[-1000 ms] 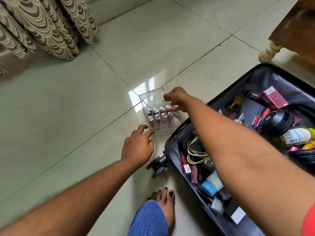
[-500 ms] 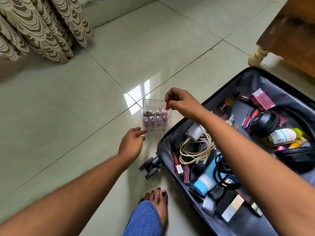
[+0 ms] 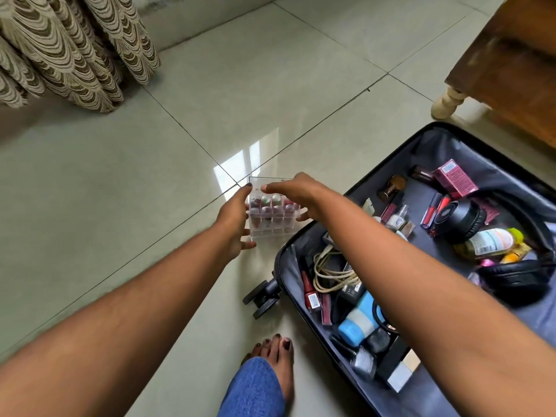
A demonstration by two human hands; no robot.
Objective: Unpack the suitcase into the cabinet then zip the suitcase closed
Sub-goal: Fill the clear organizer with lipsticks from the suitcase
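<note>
The clear organiser box (image 3: 272, 212), filled with two rows of small lipstick-like tubes standing upright, sits on the floor (image 3: 150, 176) just left of the suitcase's near-left corner. Both hands frame it. The left hand (image 3: 236, 219) presses its fingers against the box's left wall, thumb low by the base. The right hand (image 3: 296, 194) arches over the top, its fingers spread above the lid and its thumb against the right wall. Together they clasp the box from two sides, likely because the smooth, see-through walls are slippery and the tubes inside would topple if it tilted; a level two-handed lift keeps them standing. Whether the box has left the floor I cannot tell.

The suitcase (image 3: 421, 145) lies open to the right, its dark lining packed with loose things: a coil of pale cable (image 3: 328, 272), a blue-capped tube (image 3: 359, 322), black headphones (image 3: 517, 281), a round black case (image 3: 457, 216), a pink carton (image 3: 454, 177) and a yellow-capped bottle (image 3: 490, 242). Unpacking seems barely begun.

Farther right stands a wooden piece of furniture (image 3: 511, 70) on a turned cream leg, possibly the cabinet. A patterned curtain (image 3: 66, 46) hangs at the far left, and a bare foot (image 3: 278, 359) rests near the suitcase wheel (image 3: 261, 296).
</note>
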